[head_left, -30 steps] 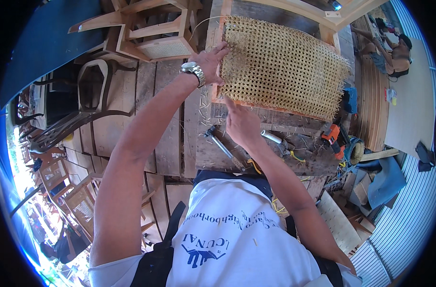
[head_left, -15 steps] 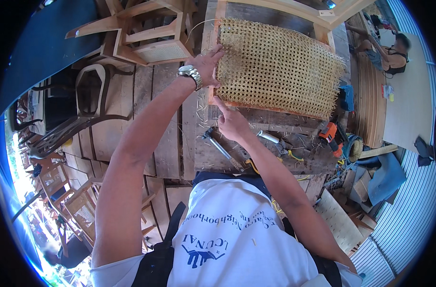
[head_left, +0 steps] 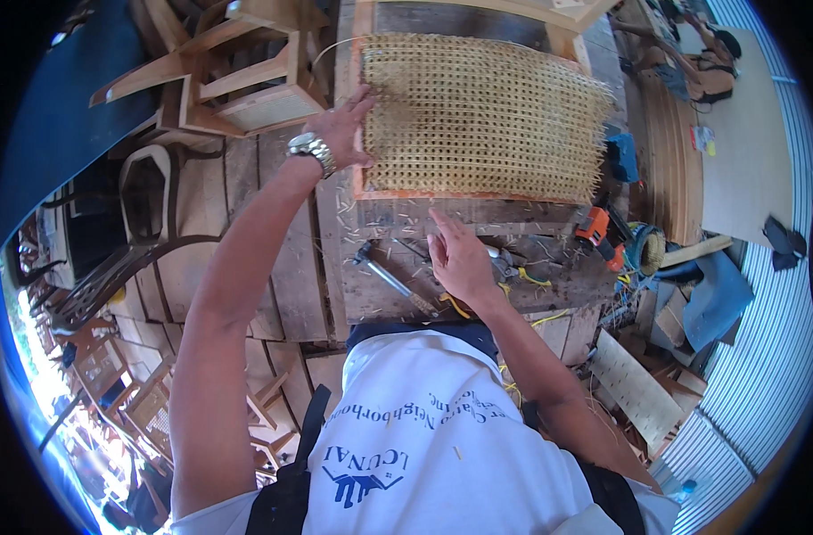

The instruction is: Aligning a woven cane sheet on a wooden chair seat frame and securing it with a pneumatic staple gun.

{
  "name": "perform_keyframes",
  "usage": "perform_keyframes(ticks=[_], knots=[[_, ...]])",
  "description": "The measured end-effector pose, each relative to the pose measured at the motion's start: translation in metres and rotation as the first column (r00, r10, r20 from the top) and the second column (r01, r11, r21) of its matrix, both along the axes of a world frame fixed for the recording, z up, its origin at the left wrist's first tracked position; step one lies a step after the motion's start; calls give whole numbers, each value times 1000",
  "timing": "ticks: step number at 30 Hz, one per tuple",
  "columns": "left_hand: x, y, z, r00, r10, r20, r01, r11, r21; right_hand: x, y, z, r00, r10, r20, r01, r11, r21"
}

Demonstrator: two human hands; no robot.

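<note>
A woven cane sheet [head_left: 482, 116] with frayed edges lies on a wooden frame [head_left: 358, 183] on the plank workbench [head_left: 513, 308]. My left hand [head_left: 342, 129], with a steel watch at the wrist, rests spread on the sheet's left edge and the frame. My right hand [head_left: 455, 254] is over the bench below the frame, fingers apart and holding nothing I can see. Around it lie a hammer-like tool [head_left: 393, 281], yellow-handled pliers [head_left: 531, 276] and scattered cane bits. An orange power tool [head_left: 594, 230] sits to the right, below a blue object [head_left: 620, 159].
Wooden chair frames [head_left: 237, 80] and a dark carved chair [head_left: 148, 196] crowd the left, beside a blue board [head_left: 50, 134]. At right a co-worker [head_left: 701, 71] sits by stacked planks [head_left: 665, 196] and a corrugated wall [head_left: 745, 374]. Offcuts [head_left: 638, 392] pile at lower right.
My right hand has left the frame's lower left corner, dropping and shifting right as its fingers spread. My left hand stays on the edge. The view has shifted, putting the bench further left.
</note>
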State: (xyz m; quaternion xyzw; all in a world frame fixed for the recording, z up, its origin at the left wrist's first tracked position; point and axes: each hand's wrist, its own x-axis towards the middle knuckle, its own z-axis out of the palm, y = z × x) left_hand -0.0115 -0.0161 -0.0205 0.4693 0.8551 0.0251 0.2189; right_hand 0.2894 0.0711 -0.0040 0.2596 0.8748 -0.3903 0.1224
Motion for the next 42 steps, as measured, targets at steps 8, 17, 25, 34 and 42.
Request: perform_keyframes(ticks=[8,17,25,34,42], knots=[[-1,-1,2,1000,3,-5,-3,999,-42,30,44,-23,965,0,-261,138,850,509],[-2,2,-8,1000,13,27,-14,1000,16,110,66,-33,960,-179,-215,258,865,431],[-7,-12,-5,1000,20,14,-20,1000,22,259,197,-87,914,-406,-17,264,562,783],[9,0,5,998,19,-64,-21,999,-29,256,237,-96,855,-445,267,161,716,679],[11,6,11,995,41,-92,-53,990,-129,246,277,-96,860,-356,365,41,761,647]])
